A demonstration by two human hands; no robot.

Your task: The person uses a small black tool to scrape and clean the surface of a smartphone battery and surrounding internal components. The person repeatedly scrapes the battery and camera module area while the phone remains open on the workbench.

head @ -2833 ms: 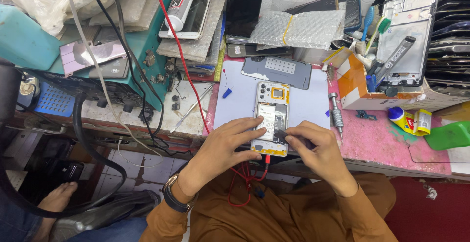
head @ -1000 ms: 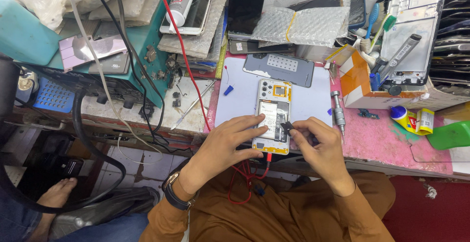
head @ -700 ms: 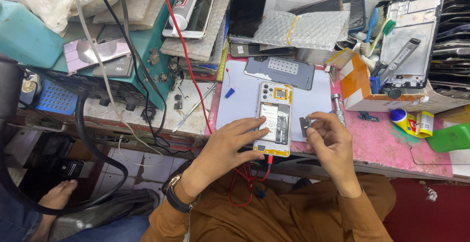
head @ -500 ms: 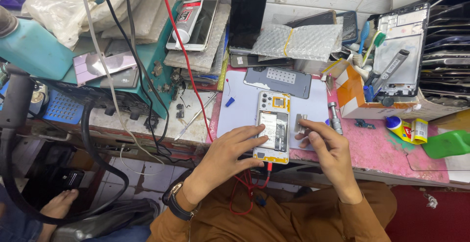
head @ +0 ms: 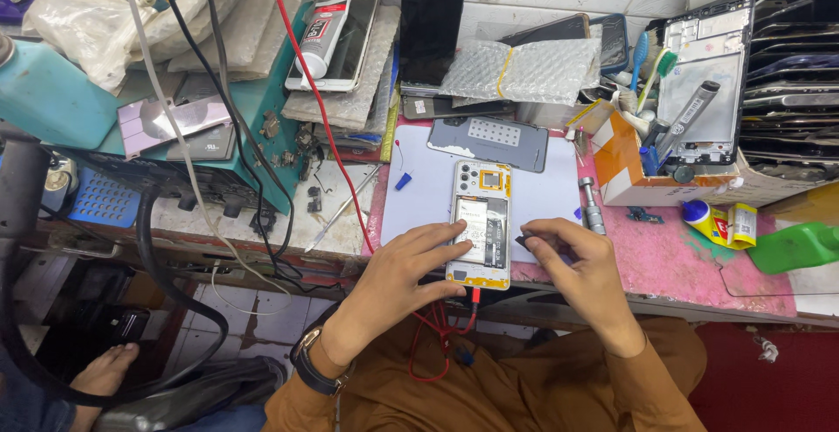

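Observation:
An opened smartphone (head: 480, 231) with its back removed lies on a pale lavender work mat (head: 546, 196), inner boards and battery showing, and a red cable is plugged into its near end. My left hand (head: 409, 268) rests flat on the phone's lower left side, fingers spread over its edge. My right hand (head: 572, 262) sits just right of the phone and pinches a small dark part (head: 525, 241) between thumb and fingers. The grey back cover (head: 488, 142) lies at the far edge of the mat.
A metal screwdriver (head: 592, 206) lies right of the mat on the pink table. An orange box (head: 622, 170) holds tools and brushes. A glue tube (head: 717, 221) and a green bottle (head: 791, 248) are at the right. Phones and cables crowd the left.
My right hand came off the phone, moved right, then settled beside it holding the small dark part. The left hand stayed pressed on the phone.

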